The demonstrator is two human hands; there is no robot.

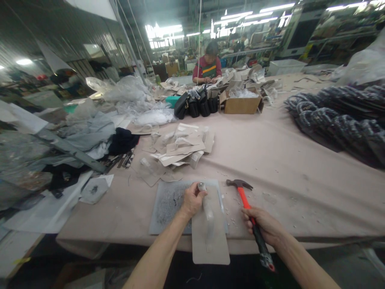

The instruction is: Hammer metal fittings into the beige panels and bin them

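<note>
My right hand (260,224) is wrapped round the handle of a claw hammer (243,196) with an orange and black grip, its dark head tilted up and away from me. My left hand (194,198) pinches the upper end of a pale, plastic-wrapped strap (209,218), where a small round metal piece shows. The strap lies along a beige leather-like panel (210,249) with rounded corners, whose near end overhangs the table edge. Beneath the panel is a worn grey board (167,208) with dark marks.
Similar beige panels (185,146) lie in a loose pile ahead. Beyond are black bags (195,106) and a cardboard box (242,105). Wrapped dark bags (337,120) stand at right, plastic sheeting (129,92) at left. A person (209,66) sits across the table (255,148).
</note>
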